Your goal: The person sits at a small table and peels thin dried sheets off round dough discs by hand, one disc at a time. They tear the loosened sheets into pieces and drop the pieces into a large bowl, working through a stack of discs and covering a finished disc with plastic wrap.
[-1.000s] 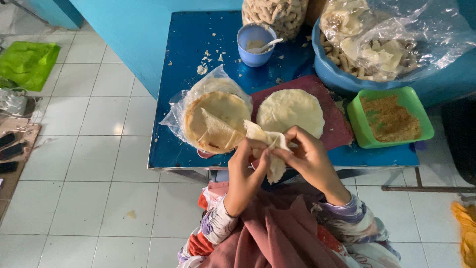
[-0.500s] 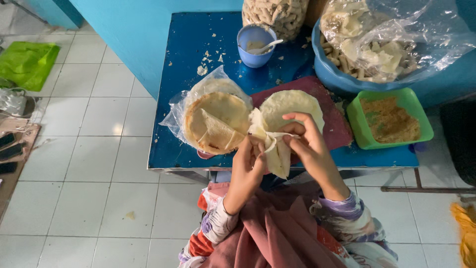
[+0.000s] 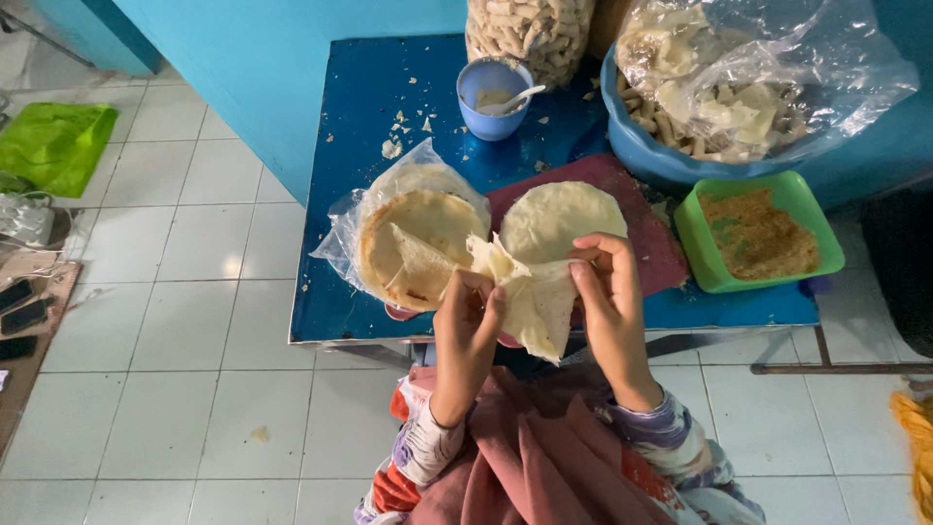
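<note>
**Both hands pinch a thin wrapper above the table's near edge**

The person's left hand and right hand are each closed on the same pale, floppy wrapper sheet — fingertips pinching its upper edge from either side. The sheet hangs crumpled between them; its long axis runs roughly from upper left, near the stack, down to a loose point at lower right that dangles past the edge of the blue table.

Just behind the hands a single round wrapper lies flat on a dark red board. To its left, touching the board's side, a stack of wrappers sits in an opened clear plastic bag, its top sheet partly peeled up.

Free room on the table is mainly at the far left, scattered with crumbs. The right side is crowded — a green tray of brownish filling, a blue basin with rolled pieces under clear plastic, a small blue cup with a spoon, and a bag of rolled sticks at the far edge.
</note>
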Available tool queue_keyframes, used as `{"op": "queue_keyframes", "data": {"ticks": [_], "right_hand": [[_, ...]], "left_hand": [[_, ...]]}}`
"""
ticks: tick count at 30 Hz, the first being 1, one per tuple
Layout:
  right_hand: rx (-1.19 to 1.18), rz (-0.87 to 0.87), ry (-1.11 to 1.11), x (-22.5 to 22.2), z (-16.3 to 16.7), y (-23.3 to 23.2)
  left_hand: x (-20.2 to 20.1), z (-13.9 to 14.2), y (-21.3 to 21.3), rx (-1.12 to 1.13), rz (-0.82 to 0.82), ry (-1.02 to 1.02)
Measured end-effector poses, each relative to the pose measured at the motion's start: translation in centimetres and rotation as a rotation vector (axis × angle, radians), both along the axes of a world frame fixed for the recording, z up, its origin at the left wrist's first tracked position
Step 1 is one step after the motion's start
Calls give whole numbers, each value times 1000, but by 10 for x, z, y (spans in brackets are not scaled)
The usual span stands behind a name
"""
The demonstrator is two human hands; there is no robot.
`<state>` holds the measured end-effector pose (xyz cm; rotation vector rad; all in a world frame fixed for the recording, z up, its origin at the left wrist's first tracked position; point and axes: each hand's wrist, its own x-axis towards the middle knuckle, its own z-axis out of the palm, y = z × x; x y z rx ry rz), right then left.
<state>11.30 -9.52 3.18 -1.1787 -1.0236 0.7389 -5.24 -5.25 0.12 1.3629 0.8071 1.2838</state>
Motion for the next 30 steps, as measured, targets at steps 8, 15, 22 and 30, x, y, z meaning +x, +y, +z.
{"op": "queue_keyframes", "data": {"ticks": [8,15,22,30], "right_hand": [[-82,198,156,4,-11,8],[-96,162,-222,-11,-10,0],[72,-145,-648,-18,-10,8],[58,-102,-487,1,-4,8]], "left_hand": [[7,5,-8,91,-10,210],[11,1,-10,81,-20,142],[8,-12,-9,-132,-56,-150],[9,-13,-6,-43,-69,-183]]}}
